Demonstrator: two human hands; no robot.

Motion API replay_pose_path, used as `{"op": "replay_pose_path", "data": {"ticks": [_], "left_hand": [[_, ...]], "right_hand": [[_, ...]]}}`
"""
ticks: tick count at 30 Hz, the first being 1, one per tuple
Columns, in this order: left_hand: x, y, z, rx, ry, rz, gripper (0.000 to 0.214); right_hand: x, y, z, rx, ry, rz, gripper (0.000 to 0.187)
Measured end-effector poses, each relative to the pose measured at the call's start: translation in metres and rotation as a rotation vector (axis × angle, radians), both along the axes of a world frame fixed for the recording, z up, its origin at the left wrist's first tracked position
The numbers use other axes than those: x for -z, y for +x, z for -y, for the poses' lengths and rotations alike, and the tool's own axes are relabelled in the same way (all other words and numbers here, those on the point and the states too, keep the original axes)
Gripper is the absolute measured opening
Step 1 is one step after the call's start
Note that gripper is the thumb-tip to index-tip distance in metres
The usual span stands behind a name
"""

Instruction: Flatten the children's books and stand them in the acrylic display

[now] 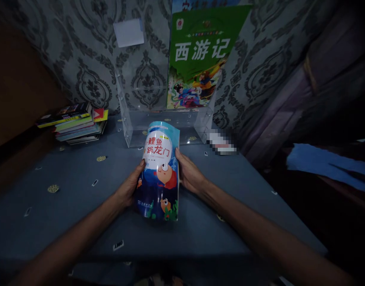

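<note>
Before the clear stand [185, 121], in the head view, a glossy blue book [160, 174] is held, slightly curved, between the left hand [133, 184] and the right hand [192, 172], its side edges gripped by the fingers of both. Against the stand's back a green book [200, 59] is propped; left of the stand a pile of books [78, 123] is stacked on the tablecloth [89, 222].
</note>
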State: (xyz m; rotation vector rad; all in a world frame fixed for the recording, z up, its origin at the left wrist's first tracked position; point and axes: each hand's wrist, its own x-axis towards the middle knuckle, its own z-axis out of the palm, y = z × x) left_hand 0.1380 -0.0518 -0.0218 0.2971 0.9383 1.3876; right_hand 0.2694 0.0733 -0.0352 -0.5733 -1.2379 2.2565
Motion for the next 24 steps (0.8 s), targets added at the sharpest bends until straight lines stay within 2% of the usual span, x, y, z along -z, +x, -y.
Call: {"op": "replay_pose_path", "data": {"ticks": [3,6,9,11,14,16,19,21,24], "left_hand": [[0.001,-0.017,0.010,0.074,-0.091,-0.025,0.063],[0.002,-0.047,0.020,0.140,-0.204,-0.210,0.066],[-0.006,-0.081,0.024,0.142,-0.314,-0.621,0.061],[-0.015,-0.099,0.020,0.166,-0.287,-0.918,0.060],[-0.028,-0.115,0.006,0.362,-0.172,-1.267,0.071],[-0.032,-0.119,-0.001,0.470,-0.143,-1.460,0.077],[-0.032,-0.114,-0.005,0.587,-0.109,-1.781,0.074],[-0.029,-0.104,-0.001,0.600,-0.113,-2.015,0.067],[-0.025,-0.083,0.007,0.524,-0.088,-2.262,0.053]], "right_hand": [[0.000,0.003,0.004,-0.116,-0.057,-0.051,0.034],[-0.001,0.008,0.013,-0.261,-0.072,-0.088,0.033],[-0.001,0.017,0.028,-0.403,-0.120,-0.065,0.034],[0.000,0.022,0.039,-0.487,-0.179,-0.049,0.038],[0.001,0.026,0.051,-0.550,-0.296,-0.008,0.046],[0.002,0.025,0.055,-0.569,-0.366,0.027,0.050],[0.004,0.024,0.057,-0.562,-0.435,0.042,0.049],[0.006,0.025,0.058,-0.552,-0.459,0.042,0.046],[0.005,0.033,0.062,-0.578,-0.457,0.048,0.035]]}}
